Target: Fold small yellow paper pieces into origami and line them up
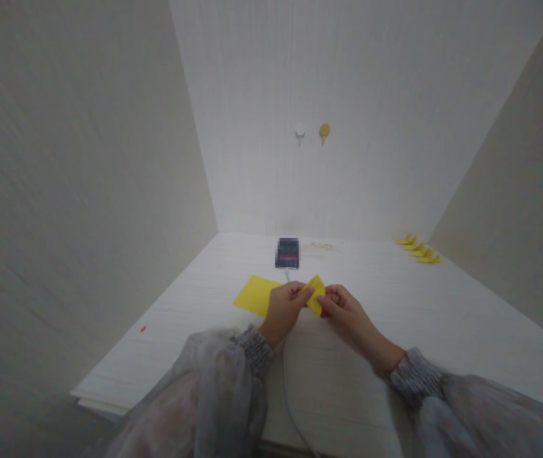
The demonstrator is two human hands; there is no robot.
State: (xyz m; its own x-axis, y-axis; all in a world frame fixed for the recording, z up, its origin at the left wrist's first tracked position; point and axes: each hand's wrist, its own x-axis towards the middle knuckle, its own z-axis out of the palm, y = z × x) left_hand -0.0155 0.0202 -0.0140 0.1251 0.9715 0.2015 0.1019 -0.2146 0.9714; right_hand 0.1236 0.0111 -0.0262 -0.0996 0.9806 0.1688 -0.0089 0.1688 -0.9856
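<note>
A small folded yellow paper piece [316, 294] is held above the white table [395, 318] between both hands. My left hand [285, 310] pinches its left edge with closed fingers. My right hand [343, 308] grips its right side, fingers curled round it. Just left of the hands a flat yellow sheet [256, 295] lies on the table.
A phone [287, 252] lies behind the hands, with a white cable [287, 381] running toward me. Several folded yellow pieces [419, 249] are lined up at the back right corner. Two small hooks [312, 132] hang on the back wall. Walls close the table in on three sides.
</note>
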